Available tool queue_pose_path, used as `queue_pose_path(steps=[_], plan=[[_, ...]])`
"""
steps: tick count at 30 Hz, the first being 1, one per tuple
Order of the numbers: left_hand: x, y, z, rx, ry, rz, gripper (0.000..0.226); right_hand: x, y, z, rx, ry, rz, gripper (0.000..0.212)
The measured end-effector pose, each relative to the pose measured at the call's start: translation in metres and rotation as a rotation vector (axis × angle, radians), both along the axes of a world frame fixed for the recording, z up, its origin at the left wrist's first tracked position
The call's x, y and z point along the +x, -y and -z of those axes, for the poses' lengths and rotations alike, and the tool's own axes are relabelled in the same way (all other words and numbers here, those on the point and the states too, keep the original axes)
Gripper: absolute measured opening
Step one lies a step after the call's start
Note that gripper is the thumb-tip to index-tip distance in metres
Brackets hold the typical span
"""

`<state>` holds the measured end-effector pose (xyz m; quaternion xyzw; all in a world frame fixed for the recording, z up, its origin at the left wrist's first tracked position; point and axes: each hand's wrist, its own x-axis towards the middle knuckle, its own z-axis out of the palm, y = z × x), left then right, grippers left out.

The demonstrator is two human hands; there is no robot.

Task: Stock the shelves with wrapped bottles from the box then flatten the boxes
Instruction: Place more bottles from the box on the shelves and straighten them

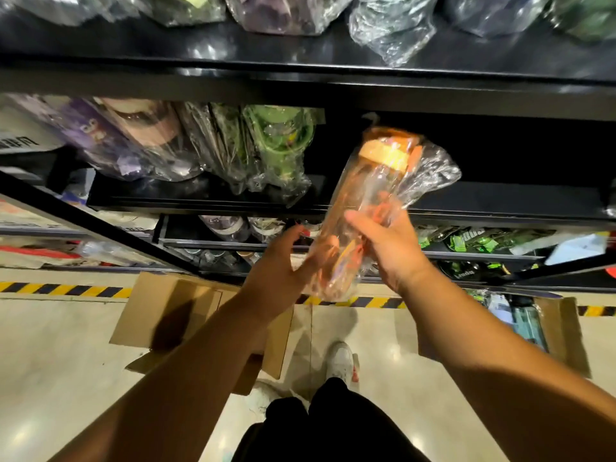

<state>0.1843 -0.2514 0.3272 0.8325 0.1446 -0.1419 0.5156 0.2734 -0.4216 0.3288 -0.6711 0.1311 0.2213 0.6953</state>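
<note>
I hold an orange bottle (363,195) in clear plastic wrap up in front of the black shelf (500,201), its cap pointing up toward the dark gap on the right of the middle shelf. My right hand (383,248) grips the bottle's lower middle. My left hand (283,261) supports its bottom end from the left, fingers wrapped on the plastic. A green wrapped bottle (280,145) and purple wrapped bottles (110,138) stand on the same shelf to the left. An open cardboard box (173,315) lies on the floor below my left arm.
More wrapped bottles fill the top shelf (300,15) and the lower shelves (466,241). A second box (560,331) with goods sits on the floor at the right. Yellow-black tape (60,290) marks the floor. My shoes (340,361) stand between the boxes.
</note>
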Motion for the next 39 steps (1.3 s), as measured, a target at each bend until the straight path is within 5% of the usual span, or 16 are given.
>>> queue_pose_path(steps=[8, 14, 18, 22, 27, 33, 39], plan=[[0.041, -0.014, 0.028, 0.37, -0.018, 0.057, 0.069, 0.053, -0.012, 0.0, -0.091, 0.238, 0.13, 0.081], [0.05, -0.009, 0.035, 0.383, -0.021, 0.054, 0.07, 0.07, -0.021, 0.0, -0.21, 0.341, 0.165, 0.051], [0.05, -0.011, 0.04, 0.422, -0.015, 0.091, 0.071, 0.07, -0.025, 0.006, -0.234, 0.391, 0.201, 0.06], [0.053, -0.016, 0.045, 0.448, -0.01, 0.092, 0.071, 0.065, -0.028, 0.015, -0.224, 0.418, 0.207, 0.098], [0.058, -0.017, 0.05, 0.473, -0.027, 0.135, 0.074, 0.062, -0.02, 0.047, -0.422, 0.401, 0.093, 0.101], [0.066, -0.022, 0.058, 0.57, -0.065, 0.203, 0.081, 0.071, -0.015, 0.065, -0.536, 0.364, -0.028, 0.097], [0.068, -0.031, 0.072, 0.649, -0.165, 0.266, 0.093, 0.09, -0.034, 0.07, -0.566, 0.351, -0.039, 0.062]])
